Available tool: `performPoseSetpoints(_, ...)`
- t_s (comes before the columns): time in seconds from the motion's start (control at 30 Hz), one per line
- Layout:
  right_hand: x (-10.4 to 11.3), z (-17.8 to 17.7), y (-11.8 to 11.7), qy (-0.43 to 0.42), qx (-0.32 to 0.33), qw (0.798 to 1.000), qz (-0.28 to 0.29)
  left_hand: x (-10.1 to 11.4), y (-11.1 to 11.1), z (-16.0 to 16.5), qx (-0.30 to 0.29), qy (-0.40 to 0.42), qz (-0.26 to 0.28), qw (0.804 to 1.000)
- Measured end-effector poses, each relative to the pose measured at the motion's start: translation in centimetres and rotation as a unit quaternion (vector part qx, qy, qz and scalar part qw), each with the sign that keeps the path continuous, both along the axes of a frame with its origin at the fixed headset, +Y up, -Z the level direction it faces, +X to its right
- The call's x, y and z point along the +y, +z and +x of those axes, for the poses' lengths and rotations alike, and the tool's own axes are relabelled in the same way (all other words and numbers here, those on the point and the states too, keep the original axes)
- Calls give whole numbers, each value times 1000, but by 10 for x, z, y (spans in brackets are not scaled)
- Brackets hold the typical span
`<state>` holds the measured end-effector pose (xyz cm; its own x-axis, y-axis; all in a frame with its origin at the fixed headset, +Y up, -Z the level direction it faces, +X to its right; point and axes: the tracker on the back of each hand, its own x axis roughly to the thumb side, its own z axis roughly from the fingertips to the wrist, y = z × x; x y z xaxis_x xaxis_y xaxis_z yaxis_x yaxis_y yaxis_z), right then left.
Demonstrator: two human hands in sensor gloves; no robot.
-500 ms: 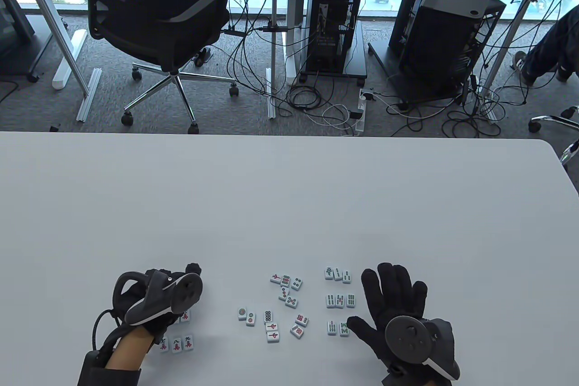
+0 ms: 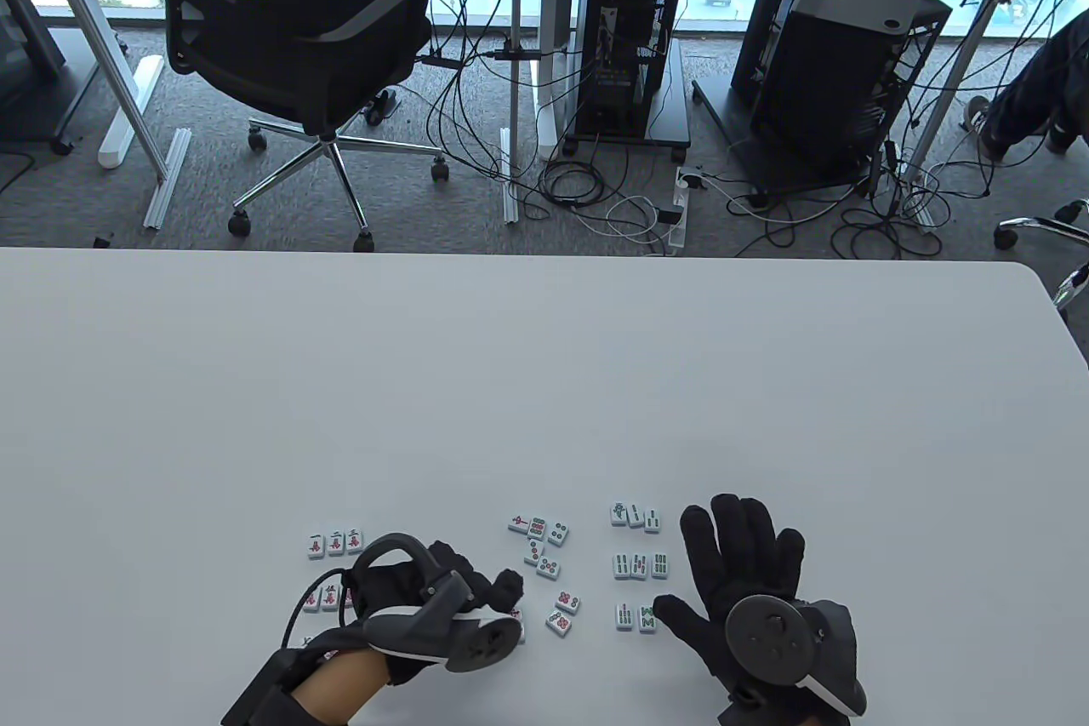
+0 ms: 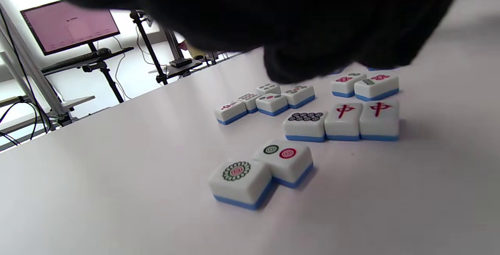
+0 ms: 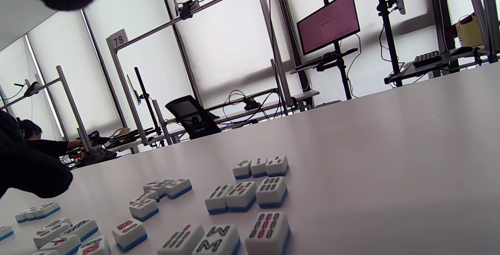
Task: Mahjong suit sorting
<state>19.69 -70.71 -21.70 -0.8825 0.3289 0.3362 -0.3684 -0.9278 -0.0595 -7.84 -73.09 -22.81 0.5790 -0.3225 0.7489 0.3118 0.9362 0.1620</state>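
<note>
1. Left hand (image 2: 464, 590) is now hovering over the loose tiles in the middle of the surface (image 2: 544, 385), having swung across from the character-suit tiles at the left half a second ago.
2. Its fingers are curling downward with the thumb tip near the middle cluster; the left wrist view shows them hanging above the tiles, pinching nothing that I can see.
3. Uncovered by that move, a row of three character tiles (image 2: 335, 542) is lying at the left, with more of that suit (image 2: 322, 600) partly hidden behind the wrist and its cable.
4. Right hand (image 2: 749, 581) is resting flat and spread on the surface just beside the bamboo tiles (image 2: 638, 564), which are sitting in three neat rows; it has not shifted.
5. Unsorted pieces are waiting in the centre: two circle tiles (image 3: 261, 169) touching at a corner, and a circle tile beside two red-character tiles (image 3: 361, 120) in a line.
6. Further circle tiles (image 2: 544, 543) are lying scattered between the two hands.
7. Judging from the layout, characters and bamboo are largely grouped, so the circle suit looks like the remaining work.
8. That shift suggests the left hand is going for a middle tile next, probably one of the pair directly beneath it.
</note>
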Motion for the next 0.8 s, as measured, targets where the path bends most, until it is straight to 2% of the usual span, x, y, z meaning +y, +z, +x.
performPoseSetpoints(0.2, 0, 0, 0, -3, 4, 1000, 1, -19, 4, 23, -46, -52, 10, 998)
performPoseSetpoints(0.5, -1, 0, 1, -5, 4, 1000, 0, -28, 4, 39, -55, -87, 12, 995)
performPoseSetpoints(0.8, 0, 0, 1, -4, 3, 1000, 0, -33, 0, 41, -53, -91, 8, 994)
